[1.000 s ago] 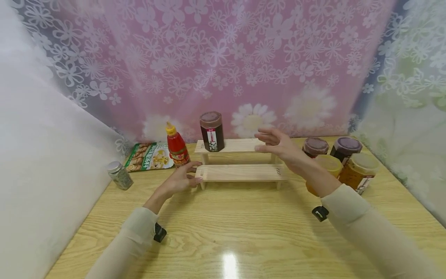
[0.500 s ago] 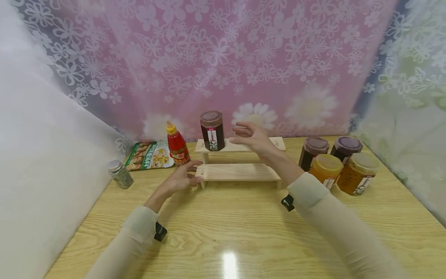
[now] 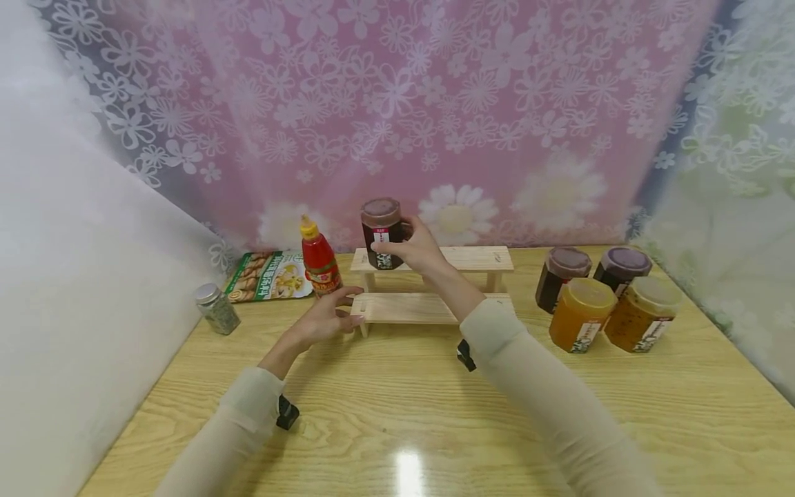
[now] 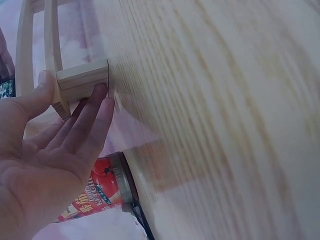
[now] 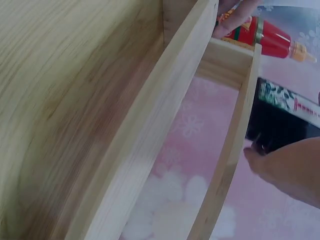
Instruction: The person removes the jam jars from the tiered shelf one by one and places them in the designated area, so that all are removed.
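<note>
A two-tier wooden rack [image 3: 404, 308] stands at the back of the table. My left hand [image 3: 318, 322] grips the left end of its lower shelf; in the left wrist view the thumb lies on the board and the fingers lie against the end leg [image 4: 84, 80]. On the left of the upper shelf, a dark jar [image 3: 381, 219] with a brownish lid stands upright. My right hand [image 3: 424, 250] holds this jar from its right side, thumb across the front label, other fingers mostly hidden behind. A red ketchup bottle [image 3: 319, 257] with a yellow cap stands beside my left fingers.
Left of the bottle lie a green food packet [image 3: 263, 277] and a small glass shaker [image 3: 217, 308]. Several jars stand together on the right, among them a yellow-lidded amber jar [image 3: 582, 314]. A flowered curtain [image 3: 397, 103] hangs behind the rack.
My right hand has moved left from the upper shelf's right end to the dark jar and taken hold of it. The left hand keeps its place on the rack.
</note>
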Tool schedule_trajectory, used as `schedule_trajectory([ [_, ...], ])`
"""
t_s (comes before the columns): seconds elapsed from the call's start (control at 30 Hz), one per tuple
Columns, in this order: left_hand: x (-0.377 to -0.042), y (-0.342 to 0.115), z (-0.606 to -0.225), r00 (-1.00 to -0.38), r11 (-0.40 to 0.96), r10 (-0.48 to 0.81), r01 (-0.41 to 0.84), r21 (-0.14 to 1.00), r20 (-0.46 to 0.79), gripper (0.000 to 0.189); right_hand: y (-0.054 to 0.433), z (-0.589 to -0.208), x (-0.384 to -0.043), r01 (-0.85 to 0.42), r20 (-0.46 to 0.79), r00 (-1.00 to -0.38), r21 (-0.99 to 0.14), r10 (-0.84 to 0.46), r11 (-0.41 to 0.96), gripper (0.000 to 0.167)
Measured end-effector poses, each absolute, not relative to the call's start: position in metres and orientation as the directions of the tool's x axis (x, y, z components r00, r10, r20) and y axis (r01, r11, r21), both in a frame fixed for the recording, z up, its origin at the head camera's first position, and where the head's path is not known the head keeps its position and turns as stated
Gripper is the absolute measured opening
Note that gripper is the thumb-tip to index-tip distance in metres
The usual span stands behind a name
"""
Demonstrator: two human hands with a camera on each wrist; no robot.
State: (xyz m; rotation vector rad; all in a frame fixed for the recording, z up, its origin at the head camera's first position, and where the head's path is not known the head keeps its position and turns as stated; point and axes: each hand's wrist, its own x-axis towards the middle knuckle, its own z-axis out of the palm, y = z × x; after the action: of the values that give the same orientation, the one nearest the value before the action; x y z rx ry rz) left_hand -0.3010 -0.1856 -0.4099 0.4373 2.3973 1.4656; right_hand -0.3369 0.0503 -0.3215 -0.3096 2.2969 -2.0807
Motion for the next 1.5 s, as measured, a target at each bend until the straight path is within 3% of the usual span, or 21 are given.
schedule_trajectory([
  [0.17,-0.299,-0.183,-0.408,-0.906,0.436,0.415,0.114,0.893,-0.087,0.063,0.039,-0.322,-0.338,-0.153,0.141,-0.983,-0.983,-0.117,0.101,0.080],
  [0.43,-0.301,-0.181,-0.405,-0.904,0.456,0.423,0.153,0.877,-0.062,0.062,0.041,-0.323,-0.337,-0.160,0.152,-0.987,-0.959,-0.052,0.235,0.078],
  [0.77,-0.299,-0.183,-0.402,-0.910,0.478,0.408,0.138,0.867,-0.080,0.062,0.060,-0.327,-0.325,-0.196,0.180,-0.981,-0.922,-0.077,0.334,0.073],
  [1.5,-0.300,-0.184,-0.403,-0.904,0.495,0.421,0.157,0.855,-0.078,0.062,0.135,-0.329,-0.292,-0.205,0.175,-0.977,-0.928,-0.121,0.311,0.074],
])
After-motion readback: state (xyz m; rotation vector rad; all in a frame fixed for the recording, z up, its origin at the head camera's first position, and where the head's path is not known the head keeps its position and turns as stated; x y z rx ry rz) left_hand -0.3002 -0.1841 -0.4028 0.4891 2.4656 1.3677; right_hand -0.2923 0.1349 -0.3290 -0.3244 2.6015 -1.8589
